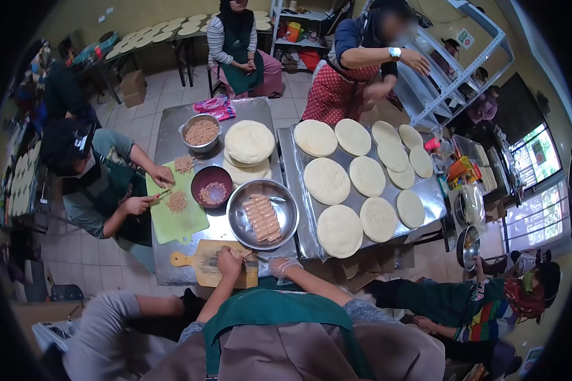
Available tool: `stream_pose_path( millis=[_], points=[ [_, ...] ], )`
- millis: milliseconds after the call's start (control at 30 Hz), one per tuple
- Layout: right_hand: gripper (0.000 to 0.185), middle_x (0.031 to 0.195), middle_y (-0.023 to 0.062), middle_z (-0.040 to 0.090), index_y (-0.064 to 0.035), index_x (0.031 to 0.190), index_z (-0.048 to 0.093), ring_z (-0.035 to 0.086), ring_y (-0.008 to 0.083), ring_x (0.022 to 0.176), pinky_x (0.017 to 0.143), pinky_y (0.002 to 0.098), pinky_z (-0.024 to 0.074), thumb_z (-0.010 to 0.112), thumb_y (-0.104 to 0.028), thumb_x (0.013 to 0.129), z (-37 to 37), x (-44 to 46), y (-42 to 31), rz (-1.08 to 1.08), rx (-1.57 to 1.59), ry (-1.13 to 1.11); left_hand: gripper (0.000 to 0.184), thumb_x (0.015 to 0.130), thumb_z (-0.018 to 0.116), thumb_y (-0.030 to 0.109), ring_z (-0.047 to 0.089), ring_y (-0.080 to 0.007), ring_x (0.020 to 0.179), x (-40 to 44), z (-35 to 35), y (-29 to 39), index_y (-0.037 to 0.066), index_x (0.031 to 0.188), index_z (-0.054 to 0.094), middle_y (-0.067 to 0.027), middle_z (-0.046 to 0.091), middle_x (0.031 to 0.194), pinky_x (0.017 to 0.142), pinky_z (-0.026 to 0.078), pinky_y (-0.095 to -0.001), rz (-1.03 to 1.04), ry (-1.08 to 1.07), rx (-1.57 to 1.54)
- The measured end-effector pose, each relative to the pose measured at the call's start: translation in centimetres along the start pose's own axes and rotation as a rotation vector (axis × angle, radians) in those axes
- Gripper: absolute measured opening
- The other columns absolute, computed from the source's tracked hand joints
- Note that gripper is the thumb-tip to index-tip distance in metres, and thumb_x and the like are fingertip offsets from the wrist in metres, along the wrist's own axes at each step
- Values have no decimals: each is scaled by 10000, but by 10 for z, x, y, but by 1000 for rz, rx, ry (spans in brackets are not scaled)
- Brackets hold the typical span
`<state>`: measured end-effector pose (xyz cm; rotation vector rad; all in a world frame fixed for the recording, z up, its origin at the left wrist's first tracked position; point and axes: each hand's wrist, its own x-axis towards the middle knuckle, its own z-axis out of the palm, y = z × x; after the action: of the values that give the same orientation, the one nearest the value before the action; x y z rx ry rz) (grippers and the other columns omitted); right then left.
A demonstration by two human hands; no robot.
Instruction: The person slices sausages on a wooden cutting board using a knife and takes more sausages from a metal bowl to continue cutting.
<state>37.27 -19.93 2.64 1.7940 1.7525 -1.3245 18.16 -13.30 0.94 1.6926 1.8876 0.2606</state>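
Note:
My left hand (229,261) is closed over a wooden cutting board (206,259) with a round-ended handle; what its fingers press on, perhaps something pinkish, is too small to make out. In a clear plastic glove, my right hand (285,267) grips a knife (255,256), its blade pointing left toward my left hand over the board's right edge. Just beyond both hands stands a large steel bowl (293,216) with several sausages (262,218) laid side by side in it.
Across the left corner, a co-worker (108,178) cuts pinkish bits on a green board (162,232). A maroon bowl (213,178), a steel bowl of minced filling (201,132) and stacked flat dough rounds (250,142) stand behind. More rounds (327,181) cover the right table; another person (356,76) stands beyond.

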Motion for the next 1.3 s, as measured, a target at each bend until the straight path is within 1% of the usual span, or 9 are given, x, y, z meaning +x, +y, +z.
stream_pose_path(
  millis=[133,267,433,667,900,933,1167,1200,1300],
  points=[
    [352,1146,240,652,31,1150,640,650,354,1062,904,450,506,491,-143,883,-19,3,-6,-137,-76,-82,610,653,839,223,611,-362,999,5,-1,0,71,1146,515,-180,597,1053,833,503,-457,-20,-68,15],
    [303,838,253,688,46,851,706,687,380,762,698,469,550,507,-182,829,45,86,33,-478,-191,82,784,572,891,236,591,-375,1054,-12,-17,3,70,1209,464,-196,531,1175,861,504,-466,30,-123,-25],
    [324,917,256,692,52,916,703,691,383,833,751,467,545,495,-183,840,31,78,22,-348,-95,45,792,570,899,224,590,-399,1052,-20,-35,38,78,1214,460,-203,446,1242,857,517,-485,57,-210,188],
    [337,963,245,692,20,960,707,687,377,895,793,469,531,510,-228,843,0,72,27,-416,-239,-76,560,696,808,194,635,-406,937,8,7,-7,74,1158,516,-198,471,1189,785,540,-483,158,-129,234],
    [406,1157,243,642,13,1126,659,640,381,1050,891,471,488,429,-250,919,-24,49,20,-309,-224,-241,818,608,882,209,623,-373,1003,-10,-34,19,102,1300,459,-192,483,1202,799,546,-453,196,-184,217],
    [380,971,276,668,11,946,689,661,406,894,804,493,497,468,-294,899,-15,52,28,-354,-75,-120,851,571,904,198,622,-365,1003,-10,-29,18,97,1281,447,-187,486,1183,795,548,-454,208,-178,231],
    [424,1024,289,649,12,1024,650,637,431,950,850,501,480,436,-342,932,5,77,53,-324,-151,-169,570,685,831,194,637,-377,947,4,-12,4,74,1136,504,-181,518,1106,773,548,-470,203,-177,264],
    [471,1176,280,611,25,1156,619,611,404,1065,897,502,451,421,-337,928,-5,66,47,-212,-110,-185,515,719,798,195,639,-378,942,5,-7,0,75,1128,509,-184,523,1104,771,547,-472,213,-161,251],
    [349,1035,248,664,1,1039,682,658,356,954,836,474,498,507,-241,858,-15,48,39,-345,-187,-64,387,825,668,206,641,-385,926,7,4,-19,89,1167,529,-197,538,1107,764,539,-483,274,-154,245]
  ],
)
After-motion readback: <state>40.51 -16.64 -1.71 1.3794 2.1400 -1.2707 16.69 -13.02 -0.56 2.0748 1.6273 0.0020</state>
